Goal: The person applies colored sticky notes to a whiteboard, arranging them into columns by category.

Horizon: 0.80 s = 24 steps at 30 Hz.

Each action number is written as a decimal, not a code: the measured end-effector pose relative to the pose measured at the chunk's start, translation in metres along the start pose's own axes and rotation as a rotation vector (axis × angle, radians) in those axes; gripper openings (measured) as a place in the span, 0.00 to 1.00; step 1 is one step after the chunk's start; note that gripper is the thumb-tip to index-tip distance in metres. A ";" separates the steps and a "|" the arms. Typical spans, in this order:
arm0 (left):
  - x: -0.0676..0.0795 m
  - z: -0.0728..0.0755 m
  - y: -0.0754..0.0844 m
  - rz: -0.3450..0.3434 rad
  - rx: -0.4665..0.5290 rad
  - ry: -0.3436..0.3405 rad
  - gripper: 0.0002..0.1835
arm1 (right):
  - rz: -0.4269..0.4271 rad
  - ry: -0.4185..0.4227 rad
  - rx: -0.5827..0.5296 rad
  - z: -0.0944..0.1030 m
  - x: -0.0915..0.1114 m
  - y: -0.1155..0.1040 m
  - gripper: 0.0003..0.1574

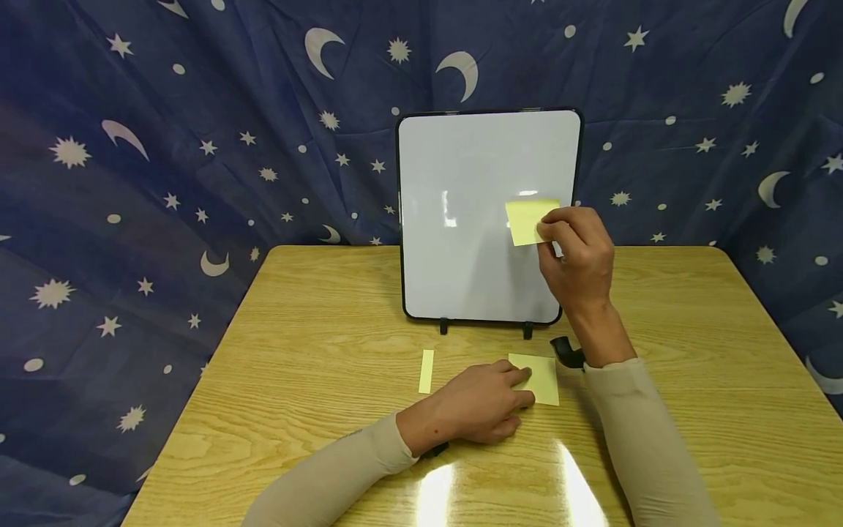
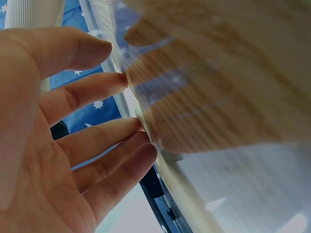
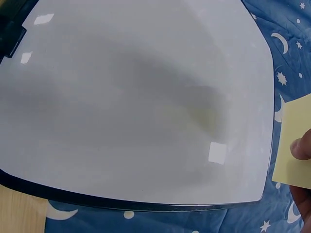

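In the head view my right hand (image 1: 581, 256) pinches a yellow sticky note (image 1: 525, 222) between thumb and fingers, in front of the right half of a whiteboard (image 1: 461, 161). The right wrist view shows the thumb on the face of that note (image 3: 291, 145); most of the hand is cut off there. On the table, my left hand (image 1: 484, 405) rests its fingertips on the left part of another yellow sticky note (image 1: 543, 380). Its fingers reach out fairly straight to the tabletop in the left wrist view, the thumb (image 2: 73, 48) held apart from them.
A narrow pale yellow strip (image 1: 426, 372) lies on the wooden table (image 1: 316, 329), left of the sticky note. The whiteboard stands upright on small black feet (image 1: 528, 331). Behind it hangs a blue curtain (image 1: 276, 95) with moons and stars. A black piece (image 1: 566, 353) shows beside the right wrist.
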<state>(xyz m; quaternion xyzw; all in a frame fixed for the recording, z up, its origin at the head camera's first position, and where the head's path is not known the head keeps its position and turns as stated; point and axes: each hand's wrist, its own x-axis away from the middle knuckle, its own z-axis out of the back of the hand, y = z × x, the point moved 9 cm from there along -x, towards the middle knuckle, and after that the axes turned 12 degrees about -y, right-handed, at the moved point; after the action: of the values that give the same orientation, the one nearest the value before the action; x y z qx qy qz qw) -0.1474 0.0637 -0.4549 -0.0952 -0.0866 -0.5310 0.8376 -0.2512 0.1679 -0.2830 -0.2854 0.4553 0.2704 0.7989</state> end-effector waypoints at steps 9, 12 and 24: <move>0.000 0.001 0.000 0.001 0.001 0.004 0.16 | -0.017 0.040 0.004 -0.001 -0.002 0.003 0.06; 0.000 0.000 0.000 0.002 -0.002 0.001 0.16 | -0.012 0.061 -0.008 -0.002 -0.002 0.003 0.08; 0.000 0.000 0.000 0.000 -0.007 -0.001 0.16 | -0.011 0.171 -0.019 -0.002 -0.001 0.007 0.09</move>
<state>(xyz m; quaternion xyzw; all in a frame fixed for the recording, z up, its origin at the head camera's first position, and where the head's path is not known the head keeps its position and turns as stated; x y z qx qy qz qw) -0.1477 0.0640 -0.4545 -0.0985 -0.0854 -0.5310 0.8373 -0.2579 0.1715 -0.2846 -0.3177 0.5178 0.2450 0.7556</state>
